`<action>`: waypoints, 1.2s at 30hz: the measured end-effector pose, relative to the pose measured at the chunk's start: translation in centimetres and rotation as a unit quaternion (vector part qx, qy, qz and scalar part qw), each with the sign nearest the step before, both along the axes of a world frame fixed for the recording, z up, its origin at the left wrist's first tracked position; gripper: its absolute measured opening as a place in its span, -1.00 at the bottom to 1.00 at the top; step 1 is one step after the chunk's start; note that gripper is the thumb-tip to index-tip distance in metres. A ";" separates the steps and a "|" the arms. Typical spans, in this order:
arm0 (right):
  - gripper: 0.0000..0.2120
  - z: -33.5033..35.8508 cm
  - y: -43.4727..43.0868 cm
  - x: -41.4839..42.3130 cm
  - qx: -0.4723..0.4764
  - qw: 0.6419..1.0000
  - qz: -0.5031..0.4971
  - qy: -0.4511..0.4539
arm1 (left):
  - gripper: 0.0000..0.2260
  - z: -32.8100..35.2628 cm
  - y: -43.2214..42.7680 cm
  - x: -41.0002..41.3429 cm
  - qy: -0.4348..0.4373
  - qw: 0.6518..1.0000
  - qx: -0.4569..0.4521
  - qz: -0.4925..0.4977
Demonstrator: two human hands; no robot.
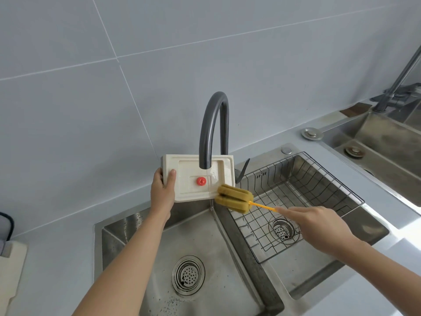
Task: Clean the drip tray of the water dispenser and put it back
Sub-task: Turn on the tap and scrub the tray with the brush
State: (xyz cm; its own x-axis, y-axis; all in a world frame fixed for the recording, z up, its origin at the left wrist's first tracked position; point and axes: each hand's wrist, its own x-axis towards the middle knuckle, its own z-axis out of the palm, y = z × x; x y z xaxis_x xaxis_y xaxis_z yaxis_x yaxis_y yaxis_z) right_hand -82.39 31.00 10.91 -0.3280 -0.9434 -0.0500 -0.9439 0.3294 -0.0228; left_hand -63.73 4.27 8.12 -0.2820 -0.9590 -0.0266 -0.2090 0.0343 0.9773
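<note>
A cream drip tray (193, 190) with a red float button (201, 181) is held tilted over the left sink basin, right under the dark grey faucet spout (214, 131). A thin stream of water runs from the spout down over the tray. My left hand (163, 192) grips the tray's left edge, thumb on its face. My right hand (316, 226) holds the orange handle of a yellow sponge brush (234, 197). The sponge head touches the tray's lower right corner.
The steel double sink has a left basin (205, 242) with a round drain (188, 274) and a right basin holding a wire rack (303, 201). A second sink (387, 142) lies at the far right. A cream board (9, 274) sits at the left edge.
</note>
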 end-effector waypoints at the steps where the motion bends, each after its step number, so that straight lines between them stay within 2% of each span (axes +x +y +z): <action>1: -0.34 0.1 0.2 -0.2 -0.001 1.000 -0.023 -0.011 | -0.69 0.0 -0.1 0.0 0.000 1.000 -0.002 -0.001; 5: -0.44 0.2 0.4 -0.4 -0.047 0.992 -0.089 -0.071 | -0.67 -0.1 -0.3 0.6 -0.001 1.000 0.002 0.006; 10: -0.49 0.5 -1.4 0.5 -0.085 0.983 -0.088 -0.139 | -0.66 0.1 -0.5 1.8 0.004 1.000 -0.004 0.015; 15: -0.34 1.0 -3.6 2.5 -0.065 0.997 -0.031 -0.031 | -0.68 0.4 -0.5 2.9 0.005 1.000 -0.018 0.003; 19: -0.39 0.9 -4.3 4.1 -0.025 1.000 0.013 0.011 | -0.78 0.5 -0.1 3.4 -0.002 0.999 -0.032 0.010; 28: -0.45 0.8 -4.8 5.4 0.033 0.999 0.028 0.027 | -0.70 1.6 0.7 4.0 -0.056 0.987 -0.137 0.067; 31: -0.38 0.4 -4.5 4.6 0.016 1.000 0.023 0.005 | -0.65 1.9 0.4 4.5 -0.036 0.989 -0.123 0.078; 36: -0.30 -0.5 -2.8 3.6 0.004 1.000 0.005 -0.015 | -0.72 1.8 -0.3 5.5 -0.028 0.994 -0.077 0.077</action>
State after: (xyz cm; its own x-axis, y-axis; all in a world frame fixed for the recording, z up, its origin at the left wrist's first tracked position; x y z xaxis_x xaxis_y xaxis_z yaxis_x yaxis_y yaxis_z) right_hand -78.78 28.20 10.39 -0.3166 -0.9462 -0.0669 -0.9461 0.3200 -0.0496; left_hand -58.20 3.99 9.87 -0.1331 -0.9847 0.1125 -0.2780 0.1460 0.9494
